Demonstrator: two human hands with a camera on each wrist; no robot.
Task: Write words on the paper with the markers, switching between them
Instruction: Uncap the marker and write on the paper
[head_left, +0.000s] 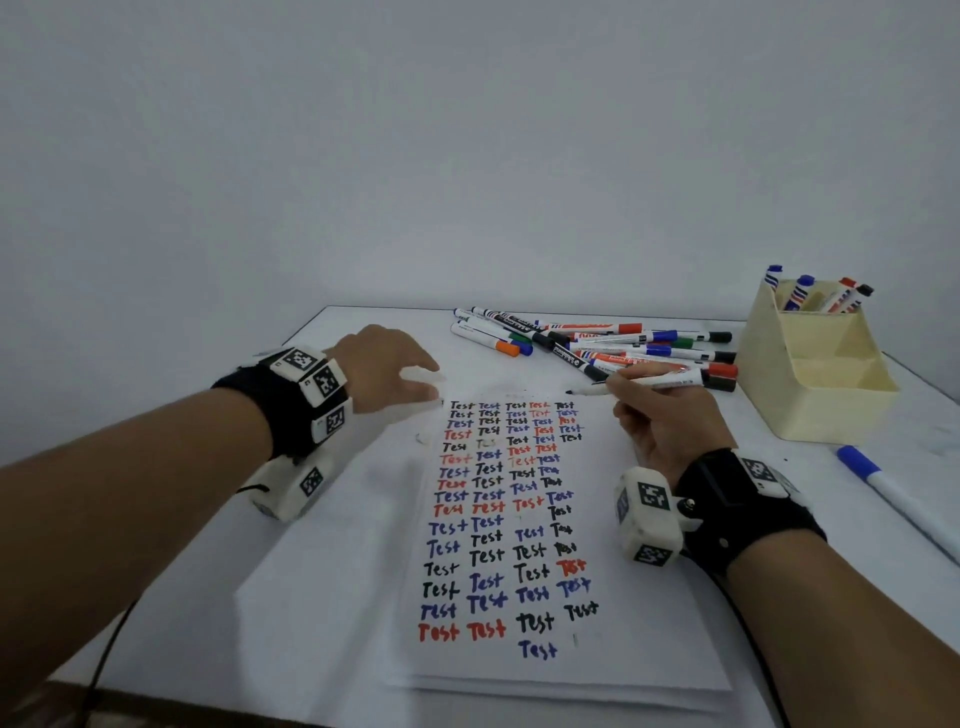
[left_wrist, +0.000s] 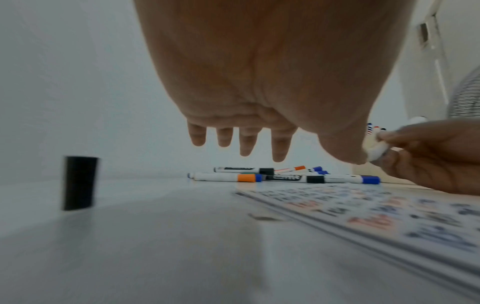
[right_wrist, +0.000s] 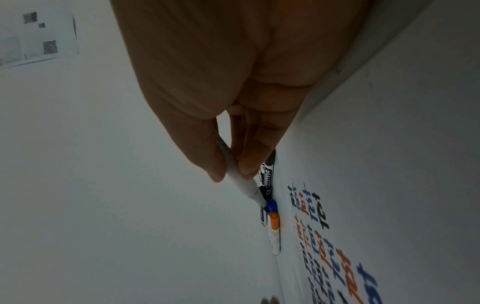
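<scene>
right hand (head_left: 660, 421) pinches uncapped marker (head_left: 641, 383), tip poised above paper (head_left: 649, 597) to write | left hand (head_left: 387, 371) hovers, fingers loose | cap (left_wrist: 79, 183) parked upright nearby

loose markers (head_left: 597, 340) heaped beyond paper (head_left: 519, 519), holder (head_left: 810, 374) far right, bare table (head_left: 322, 597) left

paper (head_left: 597, 670): word "Test" handwritten over and over, four to five columns, in black, blue and red-orange ink | loose markers (head_left: 613, 345): printed barrel labels, too small and blurred to read | wrist bands (head_left: 317, 384): square black-and-white coded tags, no letters
</scene>
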